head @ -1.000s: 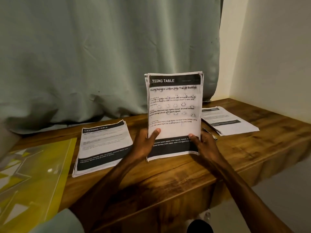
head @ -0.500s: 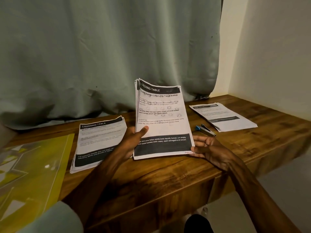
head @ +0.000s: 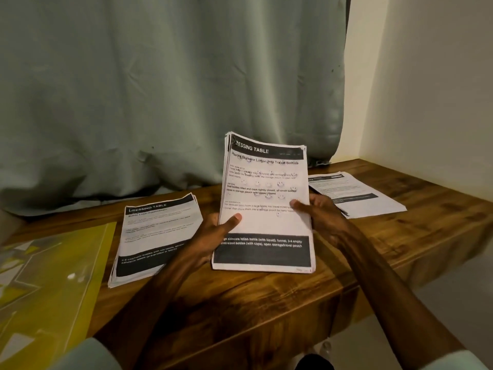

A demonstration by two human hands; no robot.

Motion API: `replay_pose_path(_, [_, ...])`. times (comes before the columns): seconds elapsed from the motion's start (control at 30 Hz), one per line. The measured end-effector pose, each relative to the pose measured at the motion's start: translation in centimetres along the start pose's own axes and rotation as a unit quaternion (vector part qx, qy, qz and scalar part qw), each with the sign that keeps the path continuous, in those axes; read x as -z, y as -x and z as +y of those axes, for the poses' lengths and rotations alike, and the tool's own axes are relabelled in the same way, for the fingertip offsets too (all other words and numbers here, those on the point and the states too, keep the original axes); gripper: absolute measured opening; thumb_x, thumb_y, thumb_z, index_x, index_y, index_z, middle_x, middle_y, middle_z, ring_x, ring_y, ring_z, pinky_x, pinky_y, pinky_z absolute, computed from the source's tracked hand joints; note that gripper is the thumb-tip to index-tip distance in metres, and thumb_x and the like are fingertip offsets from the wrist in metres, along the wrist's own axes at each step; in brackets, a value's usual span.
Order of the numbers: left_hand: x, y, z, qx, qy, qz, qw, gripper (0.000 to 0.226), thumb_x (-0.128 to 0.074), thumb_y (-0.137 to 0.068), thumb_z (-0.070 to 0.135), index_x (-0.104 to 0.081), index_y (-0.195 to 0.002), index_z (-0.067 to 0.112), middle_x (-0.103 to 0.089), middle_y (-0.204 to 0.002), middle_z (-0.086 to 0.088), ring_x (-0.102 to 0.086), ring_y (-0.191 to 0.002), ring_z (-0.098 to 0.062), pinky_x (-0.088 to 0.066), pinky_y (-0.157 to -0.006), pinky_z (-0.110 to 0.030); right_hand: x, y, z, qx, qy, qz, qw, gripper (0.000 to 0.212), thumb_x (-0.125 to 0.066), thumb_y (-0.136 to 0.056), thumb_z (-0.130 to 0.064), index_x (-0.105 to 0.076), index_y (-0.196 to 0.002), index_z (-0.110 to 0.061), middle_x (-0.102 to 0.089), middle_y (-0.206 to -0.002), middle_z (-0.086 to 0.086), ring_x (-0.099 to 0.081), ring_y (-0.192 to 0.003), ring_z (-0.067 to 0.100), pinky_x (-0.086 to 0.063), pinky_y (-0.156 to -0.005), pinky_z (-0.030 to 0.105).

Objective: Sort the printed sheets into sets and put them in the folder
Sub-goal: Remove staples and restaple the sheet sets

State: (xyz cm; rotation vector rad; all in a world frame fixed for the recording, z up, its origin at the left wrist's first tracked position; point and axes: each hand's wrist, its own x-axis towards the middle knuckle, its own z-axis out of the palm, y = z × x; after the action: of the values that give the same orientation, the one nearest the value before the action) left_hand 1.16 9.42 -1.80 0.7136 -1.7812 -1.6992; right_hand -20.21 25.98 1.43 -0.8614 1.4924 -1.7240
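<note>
Midway, seemingly: left hand (head: 210, 236) and right hand (head: 324, 217) fingers pinch the white printed stack (head: 264, 225); left pile (head: 157, 236), right pile (head: 357, 193) lie sorted; yellow plastic folder (head: 53, 284) unfilled.

**Curtain, wall and wood**

A grey-green curtain (head: 160, 89) fills the upper left and centre of the frame, its creased hem bunching on the back edge of a brown wooden worktop (head: 266, 303). A plain cream wall (head: 426, 89) takes the upper right. A pale floor (head: 453, 303) shows at lower right, below the worktop's front edge.
</note>
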Motion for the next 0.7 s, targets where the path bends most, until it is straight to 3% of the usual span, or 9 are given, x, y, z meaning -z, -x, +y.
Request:
replay_pose_path(0.07, [-0.3, 0.4, 0.0, 0.003, -0.002, -0.029, 1.0, 0.037, -0.071, -0.092, 0.029, -0.067, -0.125, 0.014, -0.076, -0.116, -0.006, -0.074, -0.104, -0.028, -0.056, -0.098, -0.051, -0.6, -2.0, -1.5, 0.047, 0.056, 0.05, 0.996, 0.022, -0.071, -0.094, -0.019, -0.071, -0.115, -0.011, -0.076, -0.115, 0.008, -0.075, -0.097, 0.03, -0.059, -0.093, 0.051])
replay_pose_path(0.17, [0.4, 0.6, 1.0, -0.021, 0.022, -0.046, 0.998, 0.035, -0.074, -0.088, 0.015, -0.067, -0.123, 0.012, -0.075, -0.118, -0.006, -0.072, -0.109, -0.027, -0.057, -0.095, -0.05, -1.0, -4.0, -3.8, 0.055, 0.11, 0.014, 0.992, 0.027, -0.075, -0.092, -0.022, -0.073, -0.115, -0.008, -0.077, -0.11, 0.004, -0.074, -0.101, 0.028, -0.053, -0.102, 0.051])
replay_pose_path(0.3, [3.9, -0.5, 4.3, -0.052, 0.064, 0.051, 0.995, 0.041, -0.077, -0.084, 0.007, -0.064, -0.123, 0.011, -0.077, -0.111, -0.009, -0.075, -0.101, -0.027, -0.062, -0.082, -0.04, -1.0, -5.7, -5.6, 0.015, 0.275, -0.052, 0.96, 0.025, -0.078, -0.087, -0.025, -0.076, -0.11, -0.013, -0.079, -0.101, -0.004, -0.073, -0.099, 0.021, -0.049, -0.102, 0.044])
replay_pose_path(0.4, [6.1, -1.4, 5.8, -0.063, 0.007, 0.05, 0.997, 0.047, -0.082, -0.081, 0.013, -0.066, -0.125, 0.015, -0.078, -0.107, -0.008, -0.076, -0.095, -0.025, -0.063, -0.077, -0.034, -1.6, -5.9, -5.4, 0.0, 0.33, -0.143, 0.933, 0.025, -0.077, -0.089, -0.021, -0.076, -0.112, -0.013, -0.079, -0.104, 0.0, -0.075, -0.099, 0.022, -0.056, -0.093, 0.037])
replay_pose_path(0.47, [6.1, -1.7, 6.1, -0.059, -0.08, 0.017, 0.995, 0.039, -0.081, -0.085, 0.018, -0.068, -0.122, 0.015, -0.079, -0.104, -0.005, -0.076, -0.094, -0.02, -0.063, -0.078, -0.032, -2.4, -5.9, -4.6, -0.006, 0.342, -0.2, 0.918, 0.016, -0.073, -0.092, -0.014, -0.077, -0.108, -0.011, -0.079, -0.1, 0.0, -0.076, -0.092, 0.018, -0.058, -0.078, 0.025])
replay_pose_path(0.53, [5.2, -1.9, 6.0, -0.066, -0.125, 0.002, 0.99, 0.029, -0.078, -0.088, 0.017, -0.071, -0.115, 0.015, -0.079, -0.098, -0.005, -0.077, -0.083, -0.017, -0.062, -0.068, -0.027, -3.3, -5.9, -3.7, -0.013, 0.339, -0.236, 0.911, 0.013, -0.069, -0.095, -0.008, -0.076, -0.106, -0.01, -0.08, -0.095, -0.002, -0.076, -0.085, 0.012, -0.056, -0.07, 0.018])
replay_pose_path(0.7, [4.9, -3.3, 3.9, -0.065, -0.14, 0.02, 0.988, 0.022, -0.076, -0.089, 0.007, -0.073, -0.11, 0.003, -0.078, -0.09, -0.009, -0.075, -0.068, -0.014, -0.058, -0.057, -0.022, -4.6, -7.9, -0.8, -0.007, 0.293, -0.28, 0.914, 0.028, -0.07, -0.095, -0.014, -0.071, -0.122, -0.007, -0.076, -0.115, 0.01, -0.074, -0.104, 0.029, -0.06, -0.091, 0.041])
